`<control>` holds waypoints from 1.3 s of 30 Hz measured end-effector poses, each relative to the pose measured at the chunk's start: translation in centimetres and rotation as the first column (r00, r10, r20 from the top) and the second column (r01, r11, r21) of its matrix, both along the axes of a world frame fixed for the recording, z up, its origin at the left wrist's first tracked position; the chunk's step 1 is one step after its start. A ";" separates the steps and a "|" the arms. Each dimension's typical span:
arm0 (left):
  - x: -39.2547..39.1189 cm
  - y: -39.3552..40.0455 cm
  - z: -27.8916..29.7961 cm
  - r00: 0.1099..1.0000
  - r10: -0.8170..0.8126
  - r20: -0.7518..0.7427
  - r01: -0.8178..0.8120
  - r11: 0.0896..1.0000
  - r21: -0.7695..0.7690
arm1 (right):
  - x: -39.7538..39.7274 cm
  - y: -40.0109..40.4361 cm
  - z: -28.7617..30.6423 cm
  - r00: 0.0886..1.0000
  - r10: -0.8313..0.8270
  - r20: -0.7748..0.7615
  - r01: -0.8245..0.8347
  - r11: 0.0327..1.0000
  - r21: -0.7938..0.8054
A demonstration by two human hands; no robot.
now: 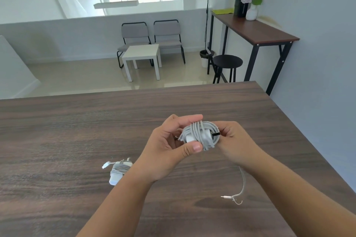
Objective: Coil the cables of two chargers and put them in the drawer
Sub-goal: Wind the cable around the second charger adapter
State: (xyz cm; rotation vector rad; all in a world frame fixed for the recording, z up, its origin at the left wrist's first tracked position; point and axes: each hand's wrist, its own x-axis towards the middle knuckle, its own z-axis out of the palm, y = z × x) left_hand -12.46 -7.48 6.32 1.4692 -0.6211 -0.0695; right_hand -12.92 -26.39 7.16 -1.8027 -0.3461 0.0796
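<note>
Chargers: dark wood-grain tabletop point(96, 121) as landmark. Left hand point(169, 146) grips white, grey-corded charger block point(198, 136) above tabletop centre; right hand point(231, 136) pinches plug end. Cable tail point(243, 183) hangs loose. Second wrapped charger point(118, 171) rests near-left, done. No drawer visible.

It was a plain office lounge or waiting area — not a workshop. Two grey padded chairs point(152, 36) on black frames stood side by side against a low white partition, with a small white side table point(141, 54) in front of them. A tall bar-height desk point(256, 29) ran along the right wall (a black stool point(227, 62) beside it), bearing a vase of flowers point(251, 2). Nearest lay a broad dark wood-grain table point(77, 131) — and slim pendant lights point(115, 4) hung beyond.
</note>
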 end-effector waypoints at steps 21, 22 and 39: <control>0.8 -1.2 -0.6 0.969 0.245 0.028 -0.241 0.966 -0.088 | -1.3 1.1 -1.4 0.963 0.057 -0.262 0.090 0.851 0.518; 0.7 -1.2 -0.4 0.971 0.237 0.009 -0.235 0.967 -0.101 | -1.2 1.0 -1.5 0.964 0.069 -0.255 0.079 0.846 0.528; -0.3 -2.1 0.0 0.980 0.189 -0.066 -0.197 0.966 -0.166 | -0.5 0.9 -2.1 0.979 0.110 -0.173 0.027 0.766 0.643</control>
